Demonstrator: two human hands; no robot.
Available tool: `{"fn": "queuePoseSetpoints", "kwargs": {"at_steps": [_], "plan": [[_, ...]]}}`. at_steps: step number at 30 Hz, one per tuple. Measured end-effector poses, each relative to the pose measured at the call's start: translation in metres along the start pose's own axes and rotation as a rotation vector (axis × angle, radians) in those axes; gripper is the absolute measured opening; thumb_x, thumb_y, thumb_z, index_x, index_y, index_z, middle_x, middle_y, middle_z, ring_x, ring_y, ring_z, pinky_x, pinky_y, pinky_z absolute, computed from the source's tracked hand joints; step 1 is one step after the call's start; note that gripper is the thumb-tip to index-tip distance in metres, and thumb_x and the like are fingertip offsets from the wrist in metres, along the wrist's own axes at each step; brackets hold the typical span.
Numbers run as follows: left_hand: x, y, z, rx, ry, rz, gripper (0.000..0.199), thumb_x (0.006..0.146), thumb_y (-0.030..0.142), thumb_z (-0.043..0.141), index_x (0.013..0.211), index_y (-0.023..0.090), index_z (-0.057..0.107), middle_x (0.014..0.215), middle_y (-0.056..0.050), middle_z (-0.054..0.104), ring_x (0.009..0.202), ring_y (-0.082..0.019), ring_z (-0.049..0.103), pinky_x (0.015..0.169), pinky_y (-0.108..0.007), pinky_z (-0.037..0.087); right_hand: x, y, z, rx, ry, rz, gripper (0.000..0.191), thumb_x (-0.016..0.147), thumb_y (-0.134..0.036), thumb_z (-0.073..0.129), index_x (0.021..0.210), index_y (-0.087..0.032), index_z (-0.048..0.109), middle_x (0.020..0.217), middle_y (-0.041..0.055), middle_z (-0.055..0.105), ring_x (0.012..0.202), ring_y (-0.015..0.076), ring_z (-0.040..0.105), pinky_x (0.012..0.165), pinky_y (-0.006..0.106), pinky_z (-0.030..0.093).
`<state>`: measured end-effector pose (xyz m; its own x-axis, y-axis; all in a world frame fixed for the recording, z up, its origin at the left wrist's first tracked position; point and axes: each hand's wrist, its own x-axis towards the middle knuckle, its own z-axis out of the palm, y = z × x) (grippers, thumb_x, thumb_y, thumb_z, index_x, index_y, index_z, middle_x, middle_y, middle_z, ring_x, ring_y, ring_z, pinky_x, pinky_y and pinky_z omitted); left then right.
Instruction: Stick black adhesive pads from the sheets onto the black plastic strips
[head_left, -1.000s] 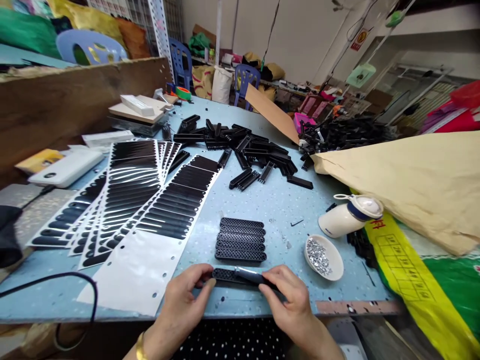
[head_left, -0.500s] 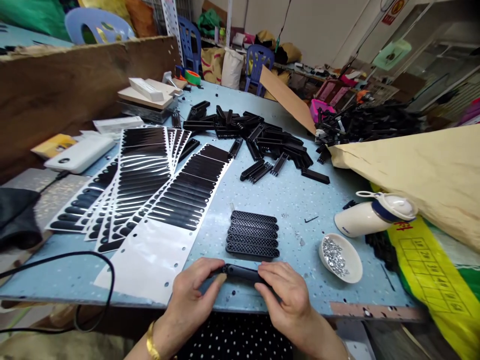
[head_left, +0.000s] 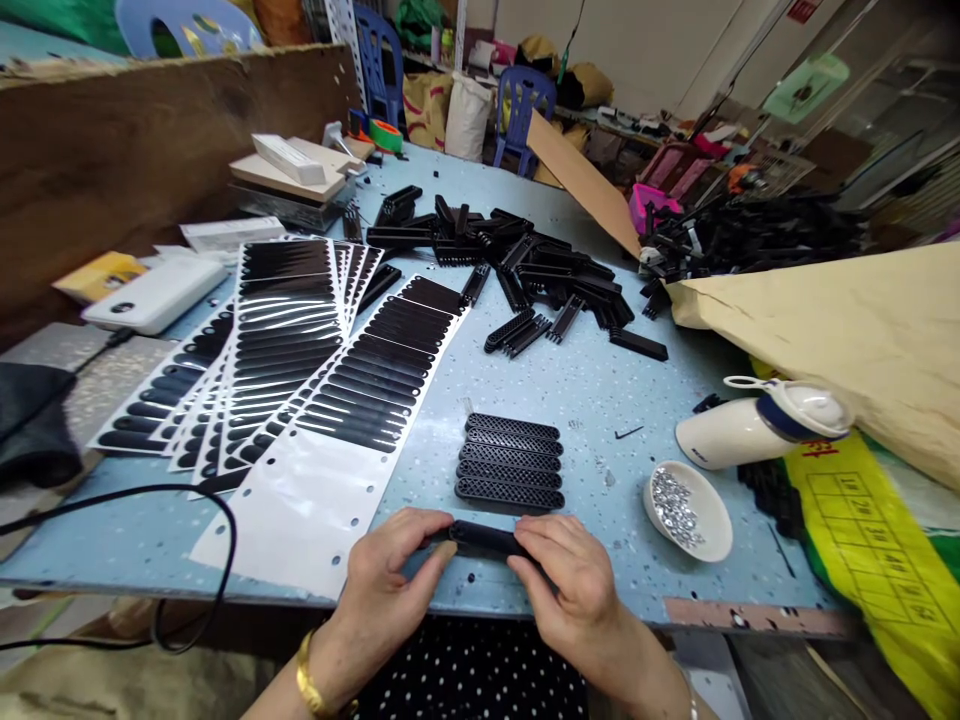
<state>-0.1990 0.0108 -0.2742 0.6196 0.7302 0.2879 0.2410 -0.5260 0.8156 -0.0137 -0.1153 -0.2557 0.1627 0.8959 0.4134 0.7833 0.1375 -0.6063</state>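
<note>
Apparently, a pressing step is going on: the left hand point(head_left: 384, 570) and right hand point(head_left: 574, 575) are pinching opposite ends of a slim black plastic bar point(head_left: 486, 538) near the front edge of a speckled blue table point(head_left: 450, 390); the next move is probably calling for even finger pressure.

Pale, plain wall point(head_left: 667, 60) across far side, dark cable point(head_left: 574, 40) hanging before it; red sign point(head_left: 802, 10) high at far right. Speckled pale-blue worktop point(head_left: 592, 390) spans near area, brown wooden partition point(head_left: 165, 140) along its left edge. Perforated metal post point(head_left: 346, 45) upright at far left. Blue plastic chairs: one point(head_left: 187, 14) beyond partition, one point(head_left: 386, 103) beside post, one point(head_left: 527, 77) at far centre. White sack point(head_left: 469, 118) stands between latter two. Light even, pale sheen on worktop.
</note>
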Motion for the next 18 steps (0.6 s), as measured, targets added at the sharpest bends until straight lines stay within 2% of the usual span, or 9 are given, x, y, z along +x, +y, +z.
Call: {"fn": "queuePoseSetpoints", "kwargs": {"at_steps": [12,18], "plan": [[-0.0005,0.0024,-0.0007,0.018,0.013,0.005,0.017,0.085,0.018,0.063,0.101,0.021,0.07,0.089,-0.003,0.076,0.074,-0.014,0.071,0.067,-0.024,0.059,0.0063,-0.0031,-0.0003,-0.001,-0.043,0.025,0.019,0.086,-0.006,0.057,0.099,-0.014,0.068,0.093,0.0113,0.07,0.083,0.0249,0.063,0.075,0.043,0.051],[-0.001,-0.0009,0.0005,-0.008,-0.001,0.027,0.021,0.086,0.018,0.064,0.106,0.022,0.07,0.091,-0.002,0.075,0.081,-0.014,0.072,0.074,-0.024,0.059,0.0066,-0.0035,-0.0001,-0.001,-0.057,0.04,0.019,0.087,-0.006,0.056,0.099,-0.014,0.068,0.092,0.0112,0.069,0.081,0.025,0.062,0.073,0.043,0.051]]}}
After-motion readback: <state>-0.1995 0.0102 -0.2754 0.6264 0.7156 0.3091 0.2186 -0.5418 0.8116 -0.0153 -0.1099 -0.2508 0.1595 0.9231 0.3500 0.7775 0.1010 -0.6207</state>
